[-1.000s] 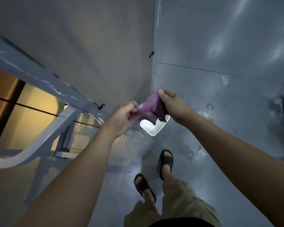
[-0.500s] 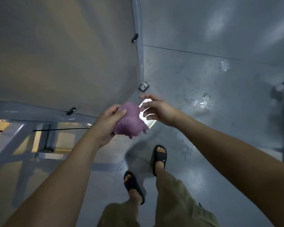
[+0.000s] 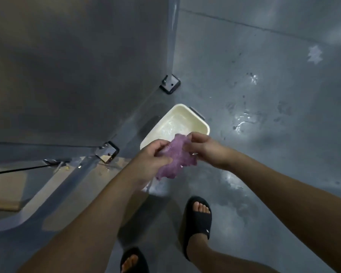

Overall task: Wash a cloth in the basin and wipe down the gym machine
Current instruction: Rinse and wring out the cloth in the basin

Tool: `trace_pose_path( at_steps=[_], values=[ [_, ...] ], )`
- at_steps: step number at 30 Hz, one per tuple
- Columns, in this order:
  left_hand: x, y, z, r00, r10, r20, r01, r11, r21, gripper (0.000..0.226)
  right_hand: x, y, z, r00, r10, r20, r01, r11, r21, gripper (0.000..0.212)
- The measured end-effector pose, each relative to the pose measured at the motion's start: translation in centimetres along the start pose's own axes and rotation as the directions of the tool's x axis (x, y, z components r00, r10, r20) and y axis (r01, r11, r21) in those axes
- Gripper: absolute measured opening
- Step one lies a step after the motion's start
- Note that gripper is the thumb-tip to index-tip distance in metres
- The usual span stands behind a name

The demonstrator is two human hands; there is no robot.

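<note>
A crumpled purple cloth (image 3: 175, 158) hangs between my two hands, above the near end of a cream rectangular basin (image 3: 197, 119) that stands on the floor and holds water. My left hand (image 3: 153, 154) grips the cloth's left side with curled fingers. My right hand (image 3: 202, 146) pinches its upper right edge. The gym machine's grey panel (image 3: 77, 66) and corner post (image 3: 172, 36) rise right behind the basin, and its frame bars (image 3: 67, 178) run along the floor at the left.
The grey floor (image 3: 264, 115) is wet, with puddles and splashes to the right of the basin. Bolted foot plates (image 3: 170, 83) anchor the machine just behind and left of the basin. My sandalled feet (image 3: 198, 215) stand close in front of it.
The view has tilted down and the basin now shows almost whole. My hands have lowered towards it with the cloth. My right hand, which had let go, holds the cloth again.
</note>
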State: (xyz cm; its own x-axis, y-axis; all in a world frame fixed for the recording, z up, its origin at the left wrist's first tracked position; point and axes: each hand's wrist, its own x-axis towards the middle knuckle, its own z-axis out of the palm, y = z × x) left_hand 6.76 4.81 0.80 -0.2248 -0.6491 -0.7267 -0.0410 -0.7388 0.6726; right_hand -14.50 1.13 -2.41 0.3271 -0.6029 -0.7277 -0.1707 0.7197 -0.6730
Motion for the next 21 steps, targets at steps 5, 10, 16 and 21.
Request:
trace_pose_path(
  at_steps=[5,10,16,21],
  values=[
    [11.0,-7.1,-1.9,0.966,0.118,-0.23,-0.067,0.973,0.222,0.029,9.8,4.7,-3.2,0.983,-0.157,-0.095,0.131,0.963,-0.235,0.026],
    [19.2,-11.2,-2.2,0.912,0.331,-0.241,-0.197,0.871,0.451,0.036,16.1,6.6,-5.1,0.976,-0.188,-0.107,0.123,0.889,-0.441,0.021],
    [23.8,-15.9,-2.0,0.846,0.533,0.012,-0.271,0.41,0.871,0.018,21.4,9.3,-6.5,0.972,-0.196,-0.129,0.056,0.728,-0.683,0.034],
    [26.0,-15.6,-1.4,0.874,0.457,-0.165,-0.118,0.529,0.84,0.026,23.3,10.9,-6.4,0.988,-0.152,0.003,0.053,0.325,-0.944,0.043]
  ],
)
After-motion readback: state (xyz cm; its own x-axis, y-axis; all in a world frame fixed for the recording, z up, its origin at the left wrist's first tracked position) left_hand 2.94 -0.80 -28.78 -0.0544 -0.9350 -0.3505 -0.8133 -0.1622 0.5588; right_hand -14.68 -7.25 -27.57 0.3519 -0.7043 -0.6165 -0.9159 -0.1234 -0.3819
